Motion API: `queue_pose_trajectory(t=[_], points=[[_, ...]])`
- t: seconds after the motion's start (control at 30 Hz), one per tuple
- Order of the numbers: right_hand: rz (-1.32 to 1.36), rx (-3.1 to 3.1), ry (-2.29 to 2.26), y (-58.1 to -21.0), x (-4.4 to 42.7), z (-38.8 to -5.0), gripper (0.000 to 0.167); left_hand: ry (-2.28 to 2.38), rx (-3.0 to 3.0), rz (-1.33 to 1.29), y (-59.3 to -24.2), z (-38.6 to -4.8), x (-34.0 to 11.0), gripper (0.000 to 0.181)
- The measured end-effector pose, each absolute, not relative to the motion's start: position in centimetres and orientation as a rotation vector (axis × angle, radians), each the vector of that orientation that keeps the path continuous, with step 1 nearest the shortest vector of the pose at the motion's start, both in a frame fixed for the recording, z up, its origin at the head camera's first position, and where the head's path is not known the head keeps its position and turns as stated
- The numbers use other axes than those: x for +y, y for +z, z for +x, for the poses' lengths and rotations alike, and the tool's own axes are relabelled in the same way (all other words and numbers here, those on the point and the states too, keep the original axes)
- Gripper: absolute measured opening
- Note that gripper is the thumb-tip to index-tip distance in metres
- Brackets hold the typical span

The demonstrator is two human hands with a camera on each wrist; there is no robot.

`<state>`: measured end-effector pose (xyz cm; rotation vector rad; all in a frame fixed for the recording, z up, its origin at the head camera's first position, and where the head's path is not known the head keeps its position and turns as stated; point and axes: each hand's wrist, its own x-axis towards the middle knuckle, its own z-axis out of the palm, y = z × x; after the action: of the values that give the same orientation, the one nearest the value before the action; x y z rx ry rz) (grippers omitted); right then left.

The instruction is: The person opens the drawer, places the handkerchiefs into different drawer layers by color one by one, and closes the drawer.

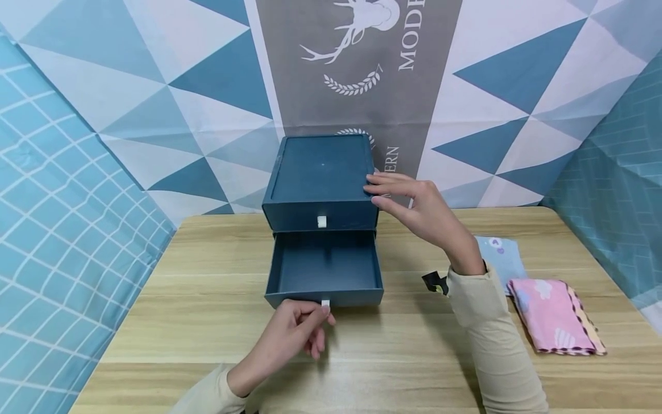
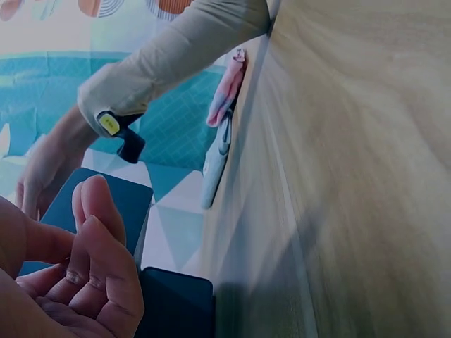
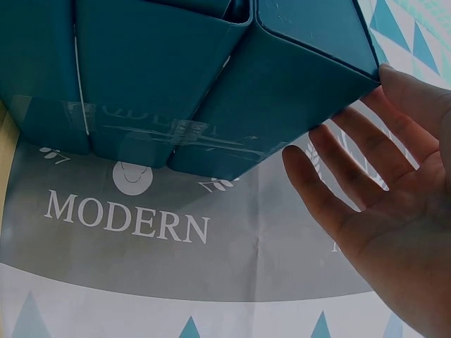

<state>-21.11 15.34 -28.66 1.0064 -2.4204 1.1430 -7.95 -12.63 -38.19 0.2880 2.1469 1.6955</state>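
Note:
A dark blue drawer cabinet stands on the wooden table against the back cloth. Its lower drawer is pulled out toward me, and the upper drawer sits closed with a small white knob. With thumb and finger, my left hand pinches the lower drawer's white knob. The left wrist view shows that hand's other fingers curled loosely. My right hand rests its fingertips on the cabinet's upper right edge, fingers extended. In the right wrist view, the thumb touches a cabinet corner.
A folded pink cloth with a patterned edge lies on the table at the right. Behind it is a light blue cloth, partly hidden by the right sleeve. A small black device shows at the right wrist.

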Motion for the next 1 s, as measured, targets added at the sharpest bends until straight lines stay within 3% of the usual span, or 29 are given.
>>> queue_pose_trajectory(t=[0.77,1.0], points=[[1.002,-2.423,1.128,-28.8,15.3,-21.1,0.03,1.362,2.458,0.53,-38.0,-4.4,-12.1,0.033],[1.014,-2.418,1.148,-28.8,15.3,-21.1,0.03,1.109,2.612,0.614,-37.3,-4.2,-12.4,0.041]])
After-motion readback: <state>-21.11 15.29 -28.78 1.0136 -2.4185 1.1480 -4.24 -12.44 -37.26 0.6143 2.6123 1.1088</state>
